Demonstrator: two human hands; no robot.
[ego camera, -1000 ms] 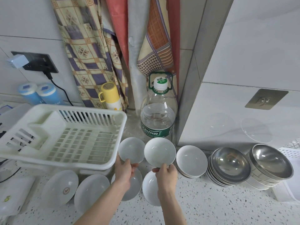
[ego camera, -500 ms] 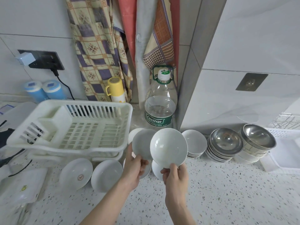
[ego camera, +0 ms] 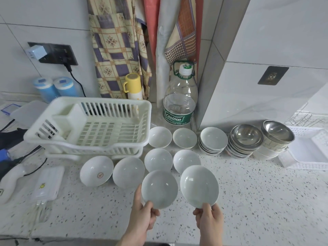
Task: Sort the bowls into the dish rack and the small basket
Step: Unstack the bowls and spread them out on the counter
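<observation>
Both hands are low in the view, each holding one small white glazed ceramic bowl by its near rim, above the speckled white stone table [ego camera: 257, 201]. The left hand [ego camera: 143, 217] pinches the left held bowl [ego camera: 159, 189] w/ thumb on the inside edge and fingers behind; this bowl is round, shallow, pale grey-white inside w/ small light reflections, tilted toward the camera. The right hand [ego camera: 209, 221] grips the right held bowl [ego camera: 199, 186] the same way, thumb on the rim; it looks a bit brighter and is also tilted. The two bowls are just beside each other, not clearly touching. Behind them, on the table, four similar loose white bowls stand in 2 rows, e.g. one at the back [ego camera: 159, 136] and one nearer [ego camera: 186, 161]. To the left are 2 wider white bowls, one w/ a small round logo at the bottom [ego camera: 96, 170], the other plain [ego camera: 128, 171]. Right of the loose ones is a stack of white bowls [ego camera: 213, 142], then a stack w/ a shiny steel bowl on top [ego camera: 245, 137], and another steel-topped stack [ego camera: 276, 134]. The white plastic slatted dish rack [ego camera: 92, 126] stands at the back left, nothing visible inside. The small white perforated plastic basket [ego camera: 308, 148] is at the far right, partly cut by the frame edge. A large clear water bottle w/ green label [ego camera: 179, 100] stands near the wall corner.
</observation>
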